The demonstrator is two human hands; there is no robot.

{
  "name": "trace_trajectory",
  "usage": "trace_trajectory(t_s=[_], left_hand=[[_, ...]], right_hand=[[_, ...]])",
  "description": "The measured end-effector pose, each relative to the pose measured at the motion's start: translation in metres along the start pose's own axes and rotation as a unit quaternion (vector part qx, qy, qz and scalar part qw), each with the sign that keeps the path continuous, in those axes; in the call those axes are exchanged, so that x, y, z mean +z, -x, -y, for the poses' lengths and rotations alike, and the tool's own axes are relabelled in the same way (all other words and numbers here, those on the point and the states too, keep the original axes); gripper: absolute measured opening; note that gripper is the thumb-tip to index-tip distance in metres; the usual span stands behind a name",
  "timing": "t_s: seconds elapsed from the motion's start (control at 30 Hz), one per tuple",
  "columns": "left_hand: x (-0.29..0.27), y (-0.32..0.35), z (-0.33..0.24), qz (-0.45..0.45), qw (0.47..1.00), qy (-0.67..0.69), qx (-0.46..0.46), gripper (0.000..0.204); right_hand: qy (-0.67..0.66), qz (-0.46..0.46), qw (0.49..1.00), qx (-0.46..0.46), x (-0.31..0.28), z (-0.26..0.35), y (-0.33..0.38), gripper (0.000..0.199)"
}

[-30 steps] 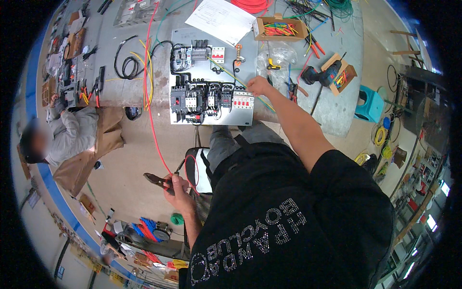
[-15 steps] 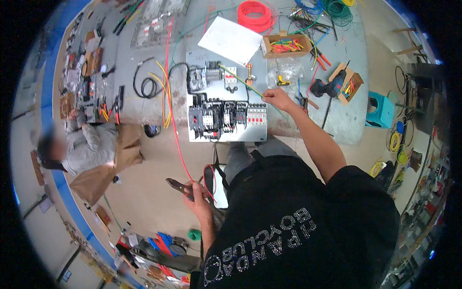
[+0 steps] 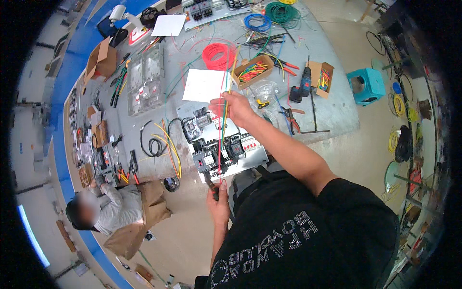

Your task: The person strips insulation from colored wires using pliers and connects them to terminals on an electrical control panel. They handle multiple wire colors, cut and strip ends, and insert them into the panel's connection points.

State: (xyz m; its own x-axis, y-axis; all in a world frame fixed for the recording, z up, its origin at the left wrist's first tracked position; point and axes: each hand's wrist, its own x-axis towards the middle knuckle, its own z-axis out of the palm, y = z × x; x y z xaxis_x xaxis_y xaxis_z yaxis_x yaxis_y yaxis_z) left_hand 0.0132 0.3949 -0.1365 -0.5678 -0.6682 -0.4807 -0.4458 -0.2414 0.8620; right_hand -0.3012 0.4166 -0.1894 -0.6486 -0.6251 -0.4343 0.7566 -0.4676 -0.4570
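In my left hand [image 3: 219, 206] I grip a slim dark hand tool [image 3: 210, 184], too small to name, and a red wire [image 3: 220, 156] rises from beside the thumb. My right hand [image 3: 234, 108] is closed on a green-yellow wire [image 3: 234, 67] above the panel, and the red wire runs up to these fingers too. Below the hands lies a pale mounting panel [image 3: 243, 166] at the table's near edge. It carries black contactors [image 3: 208, 159], a row of breakers with red switches [image 3: 251, 143] and a terminal block [image 3: 200, 115]. My right hand and forearm hide part of it.
A white sheet [image 3: 202, 85], red wire coil [image 3: 217, 57], box of coloured wire pieces [image 3: 252, 72], pliers [image 3: 292, 120] and cordless drill [image 3: 301, 87] lie on the table. A teal stool [image 3: 366, 85] stands right. Another person [image 3: 118, 207] works at the left.
My left hand has come up and right to the panel's near edge with the tool and red wire. My right hand has moved left and farther over the panel. The view has shifted.
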Motion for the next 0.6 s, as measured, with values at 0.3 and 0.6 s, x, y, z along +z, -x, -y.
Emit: trace_trajectory(t_s=[0.3,0.6], left_hand=[[-0.004,-0.029,0.042,0.219,0.976,0.012,-0.019,0.023],[-0.019,-0.055,0.033,0.256,0.944,0.197,-0.059,0.02]], right_hand=[[-0.014,-0.088,0.978,-0.188,0.006,0.069,0.018,0.014],[0.089,0.007,0.954,-0.286,0.06,0.123,0.101,0.018]])
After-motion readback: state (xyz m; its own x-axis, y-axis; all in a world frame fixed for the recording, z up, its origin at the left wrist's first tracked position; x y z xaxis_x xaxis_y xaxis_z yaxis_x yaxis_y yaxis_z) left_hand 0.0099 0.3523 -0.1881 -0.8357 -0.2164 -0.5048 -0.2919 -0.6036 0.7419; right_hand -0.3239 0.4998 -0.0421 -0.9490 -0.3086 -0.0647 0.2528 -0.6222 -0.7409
